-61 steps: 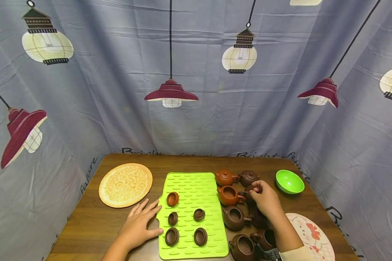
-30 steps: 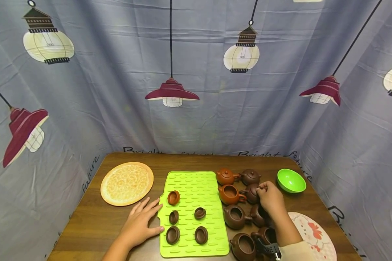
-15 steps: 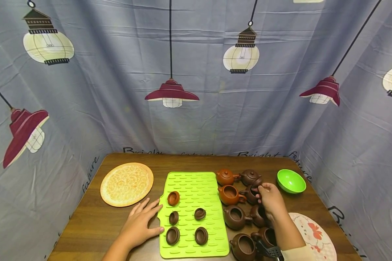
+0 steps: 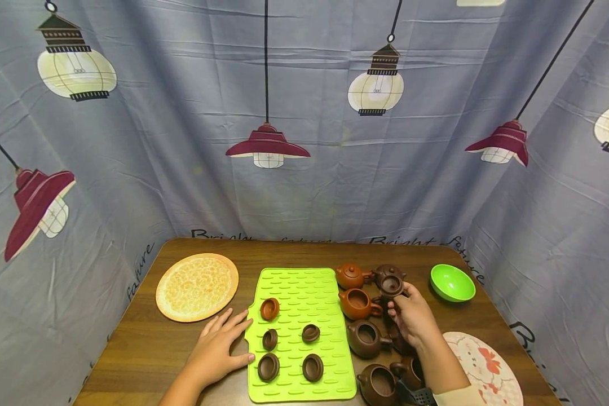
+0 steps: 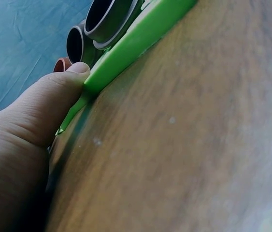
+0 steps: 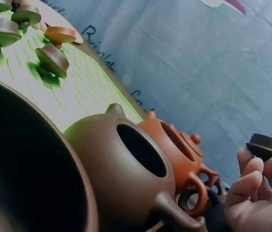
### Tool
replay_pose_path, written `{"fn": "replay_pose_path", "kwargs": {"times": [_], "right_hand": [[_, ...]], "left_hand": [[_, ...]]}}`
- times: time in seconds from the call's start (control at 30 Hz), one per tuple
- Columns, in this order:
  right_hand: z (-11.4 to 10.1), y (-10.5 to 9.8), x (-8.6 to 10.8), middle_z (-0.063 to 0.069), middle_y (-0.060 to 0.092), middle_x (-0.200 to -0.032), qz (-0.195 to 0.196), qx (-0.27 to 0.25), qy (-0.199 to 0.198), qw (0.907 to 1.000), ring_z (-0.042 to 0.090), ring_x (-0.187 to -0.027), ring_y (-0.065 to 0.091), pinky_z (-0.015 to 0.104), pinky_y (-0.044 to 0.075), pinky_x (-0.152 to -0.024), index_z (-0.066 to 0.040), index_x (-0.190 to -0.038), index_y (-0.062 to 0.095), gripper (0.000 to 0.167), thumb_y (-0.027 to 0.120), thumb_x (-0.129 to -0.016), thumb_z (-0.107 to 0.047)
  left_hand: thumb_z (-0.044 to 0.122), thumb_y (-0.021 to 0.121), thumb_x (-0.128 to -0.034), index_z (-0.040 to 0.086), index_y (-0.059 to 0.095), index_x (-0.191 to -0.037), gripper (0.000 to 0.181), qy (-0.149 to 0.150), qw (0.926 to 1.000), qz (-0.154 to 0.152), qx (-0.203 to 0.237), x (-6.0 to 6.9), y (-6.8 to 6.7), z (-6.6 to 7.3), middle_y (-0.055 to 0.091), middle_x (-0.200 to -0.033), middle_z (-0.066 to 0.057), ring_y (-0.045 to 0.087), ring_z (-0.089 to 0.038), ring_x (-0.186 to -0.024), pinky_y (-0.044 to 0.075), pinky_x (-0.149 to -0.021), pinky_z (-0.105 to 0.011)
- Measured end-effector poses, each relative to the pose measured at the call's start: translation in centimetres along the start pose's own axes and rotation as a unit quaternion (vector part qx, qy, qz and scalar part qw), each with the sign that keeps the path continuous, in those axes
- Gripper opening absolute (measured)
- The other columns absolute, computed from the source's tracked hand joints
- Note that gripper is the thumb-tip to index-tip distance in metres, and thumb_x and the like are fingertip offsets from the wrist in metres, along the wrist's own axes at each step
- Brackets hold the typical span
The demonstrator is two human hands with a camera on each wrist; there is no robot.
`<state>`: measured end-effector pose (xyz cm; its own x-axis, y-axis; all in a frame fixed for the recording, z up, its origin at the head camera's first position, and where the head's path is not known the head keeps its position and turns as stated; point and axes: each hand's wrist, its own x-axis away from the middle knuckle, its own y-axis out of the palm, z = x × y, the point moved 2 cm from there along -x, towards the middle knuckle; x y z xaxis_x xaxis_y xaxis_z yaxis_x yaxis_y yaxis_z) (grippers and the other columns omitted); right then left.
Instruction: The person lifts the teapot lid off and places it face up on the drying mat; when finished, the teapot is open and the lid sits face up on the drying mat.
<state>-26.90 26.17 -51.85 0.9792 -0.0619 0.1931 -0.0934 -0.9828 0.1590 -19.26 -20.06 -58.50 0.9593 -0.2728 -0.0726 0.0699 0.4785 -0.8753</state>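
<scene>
My right hand [image 4: 417, 316] pinches a dark brown teapot lid [image 4: 391, 286] between thumb and fingers. The lid is turned with its hollow underside toward the head camera. It is above the teapots at the right; in the right wrist view the lid [image 6: 267, 146] is clear of them. My left hand [image 4: 215, 349] lies with spread fingers at the left edge of the green mat [image 4: 294, 285], its thumb touching the mat's edge. On the mat sit an orange lid [image 4: 269, 309] and several brown lids [image 4: 312, 367], hollow sides showing.
Beside the mat stand an uncovered orange teapot [image 4: 354, 304] and several uncovered brown teapots [image 4: 363, 339]. Behind them are a lidded orange teapot [image 4: 350, 276] and a lidded brown one [image 4: 384, 270]. Around them lie a green bowl [image 4: 452, 283], a patterned round mat [image 4: 487, 361] and a yellowish round mat [image 4: 197, 286].
My right hand has lifted the lid off a brown teapot and turned it over, its hollow side now showing. My left hand stays at the mat's edge.
</scene>
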Motion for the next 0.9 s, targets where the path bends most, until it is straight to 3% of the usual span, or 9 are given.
{"fn": "replay_pose_path", "kwargs": {"times": [0.17,0.6,0.9], "right_hand": [[0.3,0.7,0.2,0.001,0.07,-0.106,-0.033,-0.02,-0.009,0.9992,0.004,-0.073,0.053,0.014,0.046,-0.06,-0.014,-0.128,0.045,0.021,0.051,-0.109,-0.005],[0.5,3.4,0.1,0.001,0.066,-0.106,-0.099,-0.015,-0.007,0.9949,0.005,-0.075,0.052,0.016,0.046,-0.063,-0.012,-0.134,0.044,0.027,0.055,-0.11,-0.012],[0.4,5.7,0.6,0.004,0.059,-0.116,-0.138,0.014,0.008,0.9903,0.008,-0.078,0.052,0.02,0.047,-0.066,-0.006,-0.146,0.036,0.039,0.045,-0.109,-0.001]], "left_hand": [[0.075,0.073,-0.0821,0.028,0.056,-0.154,0.087,0.0,1.0,-0.002,0.004,0.0,0.0,0.0,0.039,-0.168,0.009,0.024,-0.034,-0.16,0.013,-0.127,-0.063],[0.079,0.069,-0.0819,0.029,0.055,-0.154,0.089,0.003,1.0,-0.001,0.001,0.0,0.1,-0.2,0.039,-0.168,0.009,0.024,-0.033,-0.16,0.014,-0.126,-0.064],[0.08,0.068,-0.0815,0.029,0.055,-0.154,0.09,0.002,1.0,0.0,-0.001,0.0,0.1,-0.3,0.039,-0.168,0.01,0.024,-0.033,-0.16,0.014,-0.126,-0.064]]}}
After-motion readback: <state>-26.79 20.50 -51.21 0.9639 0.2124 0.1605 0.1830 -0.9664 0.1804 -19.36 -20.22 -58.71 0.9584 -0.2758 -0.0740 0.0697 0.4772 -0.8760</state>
